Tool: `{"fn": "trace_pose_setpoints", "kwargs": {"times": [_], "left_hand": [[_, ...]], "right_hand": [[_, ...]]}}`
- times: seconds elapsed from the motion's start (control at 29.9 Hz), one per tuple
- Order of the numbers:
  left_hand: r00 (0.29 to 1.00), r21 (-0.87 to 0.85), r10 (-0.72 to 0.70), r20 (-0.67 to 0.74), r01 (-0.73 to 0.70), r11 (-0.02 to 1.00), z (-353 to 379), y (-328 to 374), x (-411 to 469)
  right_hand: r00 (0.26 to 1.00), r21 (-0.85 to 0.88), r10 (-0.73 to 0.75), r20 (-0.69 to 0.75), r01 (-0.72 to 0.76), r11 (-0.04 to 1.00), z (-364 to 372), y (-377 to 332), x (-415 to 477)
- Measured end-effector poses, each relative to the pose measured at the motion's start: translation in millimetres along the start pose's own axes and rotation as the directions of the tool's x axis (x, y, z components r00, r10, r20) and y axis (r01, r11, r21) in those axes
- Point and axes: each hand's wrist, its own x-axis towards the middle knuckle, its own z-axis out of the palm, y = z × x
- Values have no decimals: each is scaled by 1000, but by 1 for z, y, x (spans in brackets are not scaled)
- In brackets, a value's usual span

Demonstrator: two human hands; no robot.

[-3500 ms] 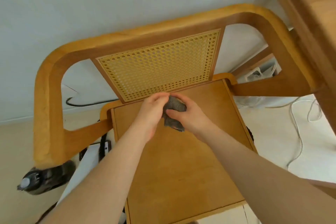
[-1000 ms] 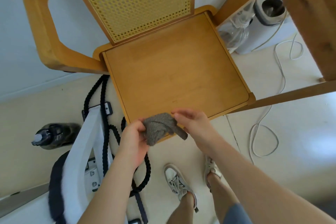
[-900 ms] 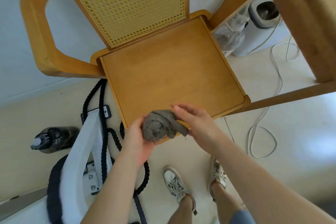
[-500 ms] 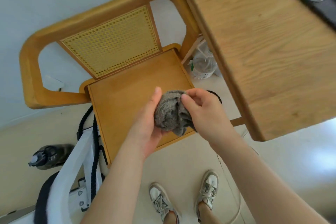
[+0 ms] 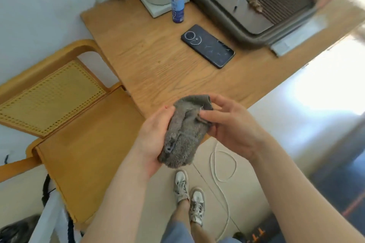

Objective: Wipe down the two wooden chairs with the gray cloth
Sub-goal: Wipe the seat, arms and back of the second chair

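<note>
Cloth (image 5: 183, 132) cupped in L grip (image 5: 153, 141), R grip (image 5: 231, 130) pinching top

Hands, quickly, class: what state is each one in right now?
Left hand: closed, holding the gray cloth in its palm.
Right hand: closed, pinching the cloth's upper edge.

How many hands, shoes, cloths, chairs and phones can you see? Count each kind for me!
Hands: 2, the left hand and the right hand
white shoes: 2
gray cloth: 1
wooden chair: 1
phone: 1
Total: 7
</note>
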Motion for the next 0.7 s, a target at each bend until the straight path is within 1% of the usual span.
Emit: {"fn": "trace_pose_setpoints", "kwargs": {"times": [0.07, 0.1, 0.13, 0.2, 0.27, 0.33, 0.37, 0.4, 0.43, 0.5, 0.53, 0.57, 0.6, 0.7], "left_hand": [[981, 51, -46, 190, 37, 998, 30, 1, 5], [964, 77, -76, 256, 58, 995, 45, 2, 9], [951, 105, -108, 288, 81, 991, 61, 3, 13], [945, 179, -135, 299, 83, 980, 89, 7, 19], [938, 269, -132, 320, 44, 962, 115, 16, 25], [935, 378, -116, 336, -21, 926, 141, 26, 29], [939, 423, -75, 335, -79, 903, 154, 31, 30], [946, 471, 7, 324, -168, 866, 166, 35, 32], [941, 517, 123, 316, -279, 809, 180, 39, 35], [879, 549, 339, 336, -475, 687, 210, 48, 39], [845, 552, 392, 364, -535, 639, 226, 53, 42], [826, 560, 401, 395, -563, 608, 242, 57, 46], [821, 557, 383, 424, -570, 604, 259, 59, 51], [832, 462, 312, 459, -524, 716, 321, 65, 71]], "right_hand": [[977, -36, -72, -203, 66, 997, -16, -16, -9], [954, -33, -90, -284, 84, 996, -21, -26, -14], [930, -19, -105, -353, 105, 994, -26, -36, -18], [890, 6, -115, -442, 131, 991, -34, -57, -26], [851, 42, -106, -514, 149, 988, -43, -80, -36], [808, 122, -76, -585, 180, 976, -55, -101, -44], [792, 156, -59, -608, 192, 969, -63, -111, -48], [779, 183, -46, -626, 204, 962, -72, -120, -51], [769, 206, -39, -638, 219, 954, -81, -130, -54], [753, 232, -42, -657, 255, 939, -101, -153, -59], [748, 238, -47, -661, 269, 933, -112, -165, -61], [749, 244, -58, -660, 287, 926, -124, -178, -63], [755, 252, -72, -652, 305, 918, -136, -191, -65], [793, 249, -122, -597, 328, 912, -185, -228, -66]]}}
